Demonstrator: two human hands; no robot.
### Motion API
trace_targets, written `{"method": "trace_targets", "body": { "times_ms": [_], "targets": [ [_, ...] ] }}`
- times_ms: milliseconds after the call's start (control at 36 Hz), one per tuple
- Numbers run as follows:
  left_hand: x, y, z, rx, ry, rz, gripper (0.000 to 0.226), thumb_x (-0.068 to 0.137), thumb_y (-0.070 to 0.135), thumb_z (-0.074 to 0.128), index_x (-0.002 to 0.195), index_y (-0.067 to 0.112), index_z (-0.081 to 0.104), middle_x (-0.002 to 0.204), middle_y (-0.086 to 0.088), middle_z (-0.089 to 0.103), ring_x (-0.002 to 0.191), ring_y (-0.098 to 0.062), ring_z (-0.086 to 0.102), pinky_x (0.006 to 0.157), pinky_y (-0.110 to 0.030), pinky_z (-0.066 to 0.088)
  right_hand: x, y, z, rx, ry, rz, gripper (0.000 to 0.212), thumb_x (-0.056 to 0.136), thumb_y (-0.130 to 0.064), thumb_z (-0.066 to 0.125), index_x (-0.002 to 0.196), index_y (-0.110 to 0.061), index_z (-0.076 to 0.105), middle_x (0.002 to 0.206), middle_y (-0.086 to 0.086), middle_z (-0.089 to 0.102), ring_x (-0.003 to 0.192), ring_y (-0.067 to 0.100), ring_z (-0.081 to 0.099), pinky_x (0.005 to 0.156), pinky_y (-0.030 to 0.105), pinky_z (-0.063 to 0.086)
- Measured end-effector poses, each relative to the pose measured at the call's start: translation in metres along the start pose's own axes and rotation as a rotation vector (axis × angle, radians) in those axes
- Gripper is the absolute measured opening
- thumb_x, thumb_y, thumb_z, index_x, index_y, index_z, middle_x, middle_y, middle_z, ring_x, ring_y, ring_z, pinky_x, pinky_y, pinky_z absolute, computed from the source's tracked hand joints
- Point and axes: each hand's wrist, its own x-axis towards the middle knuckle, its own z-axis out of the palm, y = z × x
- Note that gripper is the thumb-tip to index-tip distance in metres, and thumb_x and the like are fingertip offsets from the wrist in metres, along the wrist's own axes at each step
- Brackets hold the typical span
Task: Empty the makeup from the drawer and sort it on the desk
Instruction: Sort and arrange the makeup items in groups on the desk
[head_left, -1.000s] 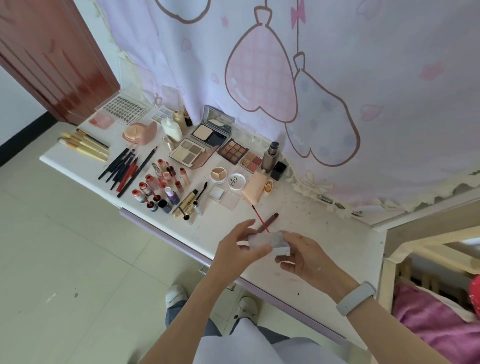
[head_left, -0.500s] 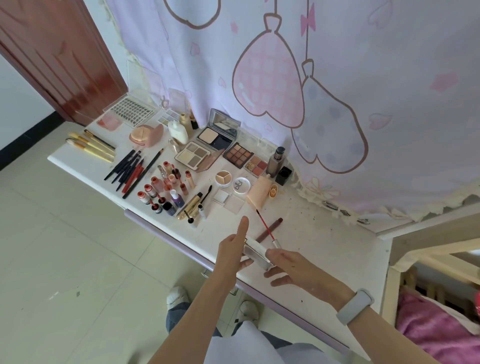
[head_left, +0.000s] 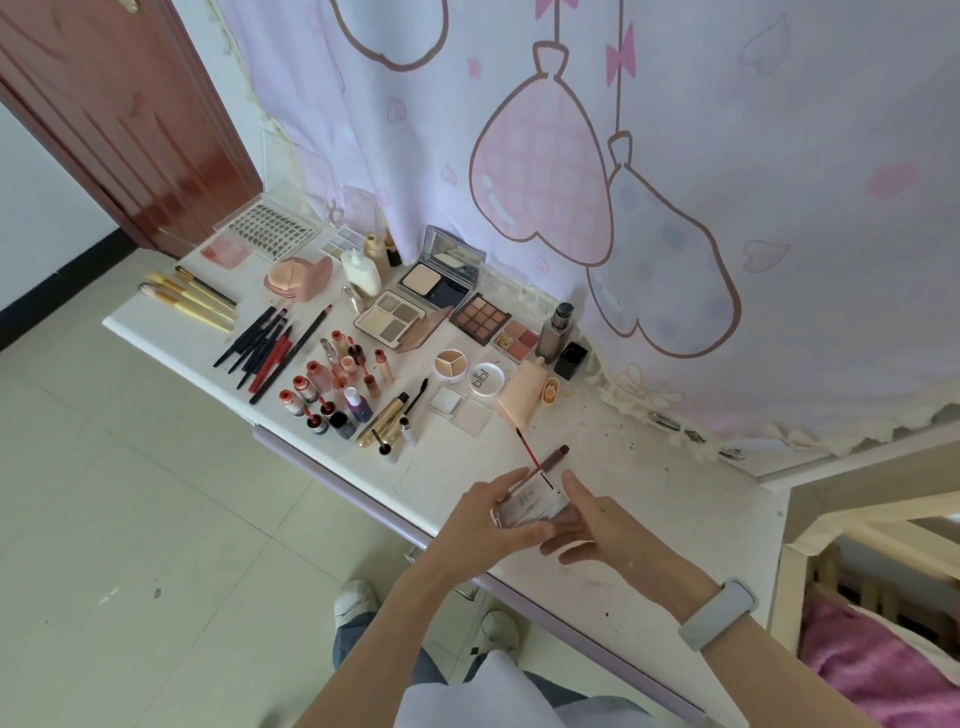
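The round white compact (head_left: 487, 379) reads "blbl".

The white desk (head_left: 649, 499) is covered with makeup laid in groups: brushes (head_left: 189, 300), dark pencils (head_left: 265, 345), little lip tubes (head_left: 332, 384), open palettes (head_left: 480, 318) and two round pots (head_left: 470, 373).

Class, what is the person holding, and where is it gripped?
A small clear makeup case, its near end pinched by the left hand; the right hand supports its far side.
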Motion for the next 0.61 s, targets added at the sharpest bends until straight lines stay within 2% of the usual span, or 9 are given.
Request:
{"method": "trace_targets", "body": {
  "times_ms": [56,111,167,250,361,472,611],
  "targets": [
    [0.002,-0.003,-0.002,-0.101,-0.015,-0.068,0.081,0.075,0.059,0.063,0.143,0.037,0.025,0.121,-0.001,0.05,0.104,-0.011,0.049,0.087,-0.014,0.043,-0.001,0.001,0.0,0.052,0.024,-0.048,0.057,0.098,-0.044,0.027,0.097,-0.007,0.07,0.091,0.01,0.071,0.082,0.019,0.066,0.07,0.025,0.053],
    [0.001,-0.006,-0.004,-0.343,-0.072,-0.188,0.09,0.072,0.064,0.064,0.144,0.041,0.017,0.125,-0.004,0.05,0.109,-0.019,0.053,0.093,-0.03,0.049,-0.002,0.0,0.0,0.097,0.044,-0.116,0.045,0.101,-0.034,0.03,0.095,-0.013,0.069,0.095,0.008,0.071,0.083,0.019,0.065,0.073,0.026,0.053],
    [0.0,-0.011,-0.004,-0.621,-0.154,-0.303,0.087,0.07,0.059,0.067,0.143,0.038,0.024,0.128,-0.008,0.05,0.103,-0.026,0.059,0.088,-0.035,0.053,-0.001,0.001,0.001,0.042,0.079,-0.183,0.029,0.099,-0.023,0.039,0.096,-0.018,0.068,0.098,0.006,0.07,0.086,0.018,0.063,0.075,0.025,0.051],
    [0.0,-0.019,-0.003,-0.899,-0.224,-0.415,0.087,0.065,0.059,0.069,0.136,0.017,0.042,0.121,-0.018,0.054,0.093,-0.032,0.065,0.076,-0.037,0.055,0.0,0.009,0.004,-0.298,0.13,-0.339,0.018,0.095,-0.019,0.049,0.102,-0.027,0.063,0.106,-0.007,0.064,0.097,0.008,0.058,0.079,0.014,0.046],
    [-0.001,-0.026,0.001,-1.154,-0.163,-0.443,0.081,0.068,0.054,0.071,0.131,0.011,0.046,0.126,-0.021,0.049,0.099,-0.04,0.064,0.078,-0.043,0.054,-0.002,0.021,0.015,-0.579,0.087,-0.506,0.03,0.092,-0.025,0.054,0.122,-0.024,0.056,0.118,-0.009,0.056,0.109,0.005,0.05,0.094,0.019,0.041],
    [-0.002,-0.025,0.004,-1.171,-0.135,-0.437,0.088,0.067,0.059,0.07,0.135,0.013,0.038,0.129,-0.021,0.047,0.1,-0.042,0.063,0.078,-0.042,0.055,-0.003,0.019,0.02,-0.723,0.109,-0.578,0.036,0.093,-0.028,0.052,0.129,-0.025,0.051,0.12,-0.007,0.057,0.11,0.007,0.05,0.097,0.025,0.041],
    [-0.006,-0.022,0.006,-1.067,-0.102,-0.448,0.086,0.063,0.056,0.067,0.133,0.022,0.032,0.125,-0.023,0.05,0.097,-0.04,0.065,0.079,-0.043,0.056,-0.003,0.013,0.019,-0.844,0.115,-0.592,0.035,0.095,-0.026,0.048,0.13,-0.023,0.051,0.12,-0.009,0.058,0.105,0.008,0.053,0.093,0.022,0.041]
  ]
}}
